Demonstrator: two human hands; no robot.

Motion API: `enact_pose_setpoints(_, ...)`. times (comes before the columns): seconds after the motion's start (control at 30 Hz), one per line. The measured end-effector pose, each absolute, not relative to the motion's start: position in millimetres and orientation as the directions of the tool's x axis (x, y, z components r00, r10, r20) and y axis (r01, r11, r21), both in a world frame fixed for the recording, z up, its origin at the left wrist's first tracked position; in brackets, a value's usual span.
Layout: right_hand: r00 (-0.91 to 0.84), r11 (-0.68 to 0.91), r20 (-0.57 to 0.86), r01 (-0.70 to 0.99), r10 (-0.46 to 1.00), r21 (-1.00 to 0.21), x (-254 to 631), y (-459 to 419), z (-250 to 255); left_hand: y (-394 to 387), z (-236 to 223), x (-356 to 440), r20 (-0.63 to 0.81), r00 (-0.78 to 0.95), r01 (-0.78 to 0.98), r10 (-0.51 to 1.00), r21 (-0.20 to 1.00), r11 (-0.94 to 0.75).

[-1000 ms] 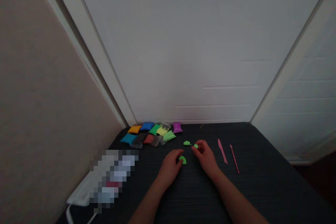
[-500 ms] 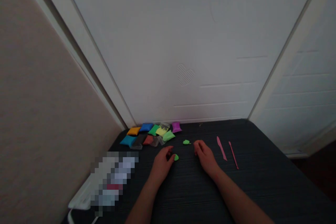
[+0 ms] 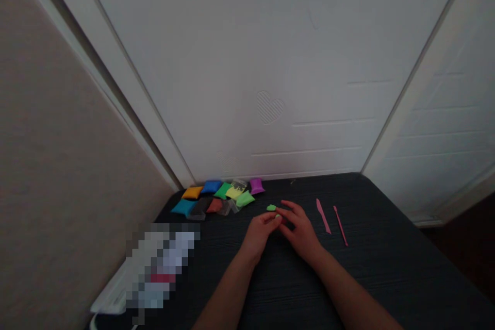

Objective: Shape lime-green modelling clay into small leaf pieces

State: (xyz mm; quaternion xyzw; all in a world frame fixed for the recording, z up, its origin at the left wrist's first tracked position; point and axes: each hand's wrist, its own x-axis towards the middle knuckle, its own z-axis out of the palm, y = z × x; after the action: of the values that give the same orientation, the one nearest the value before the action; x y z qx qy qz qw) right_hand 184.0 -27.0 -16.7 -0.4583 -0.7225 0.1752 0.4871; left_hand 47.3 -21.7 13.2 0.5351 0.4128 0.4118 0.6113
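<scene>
On the dark table (image 3: 371, 273) my left hand (image 3: 260, 233) and my right hand (image 3: 299, 227) meet at the fingertips, pinching a small piece of light green clay (image 3: 277, 216) between them. A second bit of green clay (image 3: 271, 208) lies on the table just beyond the fingers. How much clay is inside the fingers is hidden.
Several small clay packets (image 3: 216, 197) in orange, blue, green, yellow, purple, teal, red and black lie at the back left by the white wall. Two pink modelling tools (image 3: 323, 215) (image 3: 340, 225) lie to the right of my hands. A blurred white object (image 3: 154, 265) sits at the left edge.
My left hand moved right with its green piece and joined my right hand; before, the two hands were apart, each near its own bit of clay.
</scene>
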Motion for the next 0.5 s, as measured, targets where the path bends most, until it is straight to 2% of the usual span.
enact_pose_setpoints(0.27,-0.176,0.57,0.573,0.52,0.8,-0.637,177.6,-32.1,-12.7,-26.1,7.1,41.9,-0.068,0.373,-0.303,0.925,0.934,0.191)
enact_pose_setpoints(0.4,-0.188,0.582,0.587,0.54,0.787,-0.608,178.7,-31.6,-10.9,-24.2,4.1,40.3,-0.086,0.393,-0.322,0.916,0.92,0.224)
enact_pose_setpoints(0.5,-0.196,0.578,0.58,0.548,0.791,-0.604,179.3,-31.7,-9.0,-22.8,3.4,36.1,-0.111,0.397,-0.267,0.911,0.936,0.23)
